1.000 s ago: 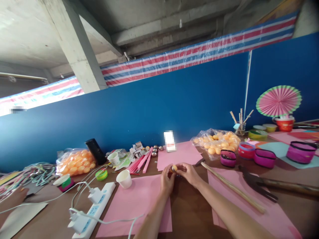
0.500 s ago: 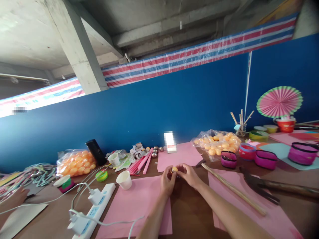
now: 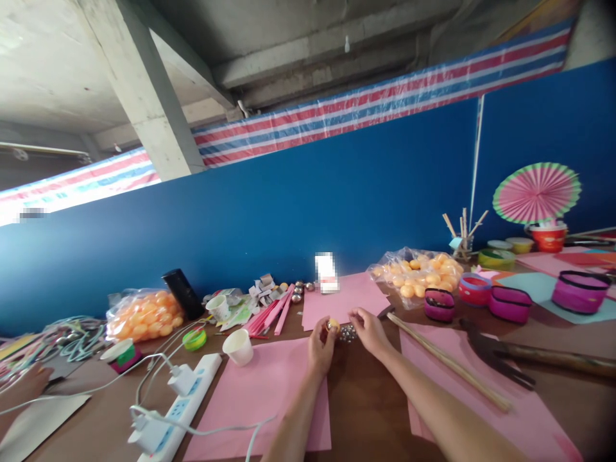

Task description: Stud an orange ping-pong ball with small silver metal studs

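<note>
My left hand (image 3: 321,346) is closed around a small orange ball (image 3: 332,325) with a shiny, metallic-looking part at its side, at the middle of the table. To its right, my right hand (image 3: 369,330) is apart from the ball, thumb and fingertips drawn together; whatever is in them is too small to make out. Between the two hands lies a little heap of silvery bead-like pieces (image 3: 348,332) on the brown table. A pink paper sheet (image 3: 269,391) lies left of my left forearm, with a white paper cup (image 3: 238,347) at its upper edge.
At the right lie a wooden stick (image 3: 450,362) and a hammer (image 3: 500,353). Bags of orange balls (image 3: 147,314) stand left and right at the back. A power strip (image 3: 185,404) with cables is at left. Another person's hand (image 3: 29,378) shows at the far left.
My right hand has come away from the orange ball toward the right, and the silvery heap now shows between my hands. My left hand still holds the ball.
</note>
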A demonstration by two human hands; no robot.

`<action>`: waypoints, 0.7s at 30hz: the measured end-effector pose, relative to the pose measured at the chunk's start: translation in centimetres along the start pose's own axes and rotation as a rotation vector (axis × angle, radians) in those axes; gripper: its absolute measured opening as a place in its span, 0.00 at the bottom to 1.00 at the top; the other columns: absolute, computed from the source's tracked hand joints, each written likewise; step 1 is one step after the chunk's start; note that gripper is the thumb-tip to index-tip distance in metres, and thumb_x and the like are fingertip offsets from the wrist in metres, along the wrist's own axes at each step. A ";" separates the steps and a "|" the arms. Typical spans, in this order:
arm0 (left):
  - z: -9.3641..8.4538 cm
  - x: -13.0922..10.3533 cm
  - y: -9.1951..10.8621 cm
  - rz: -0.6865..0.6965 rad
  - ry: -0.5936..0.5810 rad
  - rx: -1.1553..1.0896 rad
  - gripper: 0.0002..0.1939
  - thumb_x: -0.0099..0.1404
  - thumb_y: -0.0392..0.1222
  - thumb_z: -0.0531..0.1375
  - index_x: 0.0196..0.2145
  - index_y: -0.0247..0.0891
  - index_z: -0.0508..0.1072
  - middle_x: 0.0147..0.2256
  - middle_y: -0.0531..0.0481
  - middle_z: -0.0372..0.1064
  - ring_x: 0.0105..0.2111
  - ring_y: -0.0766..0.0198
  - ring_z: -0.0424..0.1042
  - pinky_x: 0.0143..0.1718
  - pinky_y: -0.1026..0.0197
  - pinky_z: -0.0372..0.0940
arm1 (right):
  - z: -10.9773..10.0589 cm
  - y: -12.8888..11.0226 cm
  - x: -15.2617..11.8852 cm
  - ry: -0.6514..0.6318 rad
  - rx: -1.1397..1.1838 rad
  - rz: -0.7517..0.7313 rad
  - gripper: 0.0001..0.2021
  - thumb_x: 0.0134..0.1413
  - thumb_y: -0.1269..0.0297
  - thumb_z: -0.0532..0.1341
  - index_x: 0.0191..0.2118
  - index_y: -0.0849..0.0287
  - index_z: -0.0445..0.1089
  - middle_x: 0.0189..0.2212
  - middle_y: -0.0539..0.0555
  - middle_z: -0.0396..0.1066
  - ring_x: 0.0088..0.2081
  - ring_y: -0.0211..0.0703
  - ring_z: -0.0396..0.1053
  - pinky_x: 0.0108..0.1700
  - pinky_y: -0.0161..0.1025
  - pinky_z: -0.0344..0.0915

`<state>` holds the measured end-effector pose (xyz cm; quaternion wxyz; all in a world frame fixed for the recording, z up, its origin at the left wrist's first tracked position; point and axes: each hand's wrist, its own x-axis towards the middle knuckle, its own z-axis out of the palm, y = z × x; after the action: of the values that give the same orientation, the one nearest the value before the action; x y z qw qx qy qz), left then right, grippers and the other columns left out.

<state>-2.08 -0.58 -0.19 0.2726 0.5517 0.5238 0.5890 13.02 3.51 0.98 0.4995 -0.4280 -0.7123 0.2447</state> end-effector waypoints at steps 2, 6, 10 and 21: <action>0.1 0.0 -0.1 -0.005 -0.013 -0.045 0.22 0.53 0.46 0.59 0.44 0.35 0.65 0.38 0.44 0.70 0.37 0.61 0.70 0.40 0.58 0.64 | -0.4 0.5 0.2 0.028 -0.086 0.016 0.09 0.51 0.63 0.51 0.32 0.59 0.66 0.31 0.55 0.71 0.33 0.44 0.68 0.35 0.38 0.63; 0.2 0.1 -0.4 -0.007 0.003 -0.053 0.21 0.51 0.45 0.60 0.42 0.35 0.66 0.37 0.45 0.69 0.36 0.62 0.70 0.39 0.59 0.64 | -0.5 1.0 0.2 0.017 -0.168 0.031 0.09 0.51 0.63 0.50 0.31 0.59 0.67 0.29 0.54 0.71 0.31 0.44 0.68 0.33 0.37 0.62; -0.1 0.1 -0.4 0.023 0.016 0.012 0.19 0.52 0.44 0.59 0.42 0.36 0.67 0.37 0.46 0.69 0.36 0.62 0.69 0.40 0.59 0.63 | -0.1 1.0 0.1 0.017 -0.167 0.020 0.10 0.52 0.65 0.50 0.33 0.59 0.67 0.32 0.55 0.71 0.34 0.44 0.69 0.36 0.37 0.63; 0.1 0.1 0.5 -0.002 0.071 -0.041 0.19 0.49 0.46 0.59 0.38 0.35 0.68 0.31 0.47 0.69 0.32 0.60 0.69 0.36 0.56 0.65 | -0.5 -6.1 -1.0 -0.020 -0.220 -0.519 0.12 0.54 0.72 0.50 0.43 0.57 0.63 0.37 0.55 0.68 0.41 0.41 0.65 0.43 0.38 0.62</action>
<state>-1.90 -0.64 0.32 0.2660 0.5241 0.5215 0.6185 11.41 -0.51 5.48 0.4889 -0.2805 -0.8253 0.0341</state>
